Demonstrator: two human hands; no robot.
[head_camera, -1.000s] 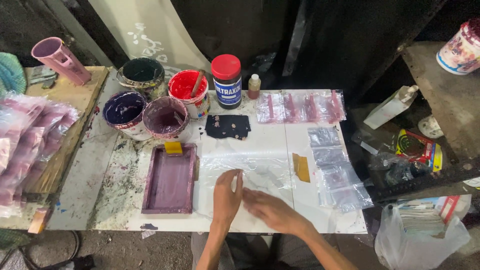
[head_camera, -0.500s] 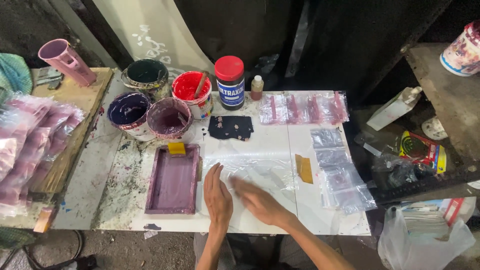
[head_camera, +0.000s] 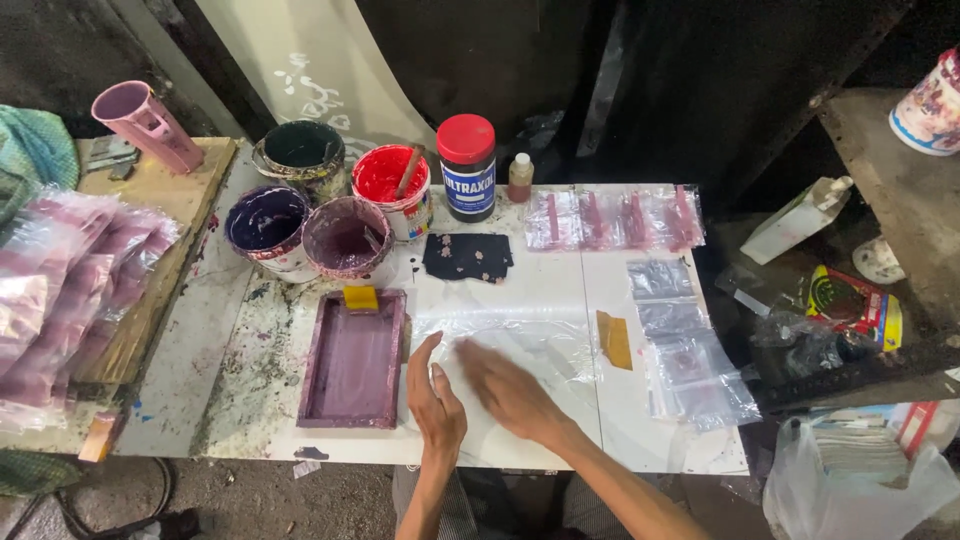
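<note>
On the desk (head_camera: 250, 380): clear bag (head_camera: 520, 345), flat.
Left hand (head_camera: 436, 400) and right hand (head_camera: 510, 390), open, press its crinkled film.

Four open paint tubs are sitting at the table's back edge: one dark green (head_camera: 303, 150), one red (head_camera: 392, 178), one deep violet (head_camera: 266, 222), one mauve (head_camera: 347, 238). One red-capped jar (head_camera: 467, 165) and one small bottle (head_camera: 520, 177) are standing beside them. One purple framed screen (head_camera: 354, 358), one pink cup (head_camera: 147, 124) and two hands, left hand (head_camera: 437, 400) and right hand (head_camera: 512, 385), are showing; the bags are overlapping too much to count.
</note>
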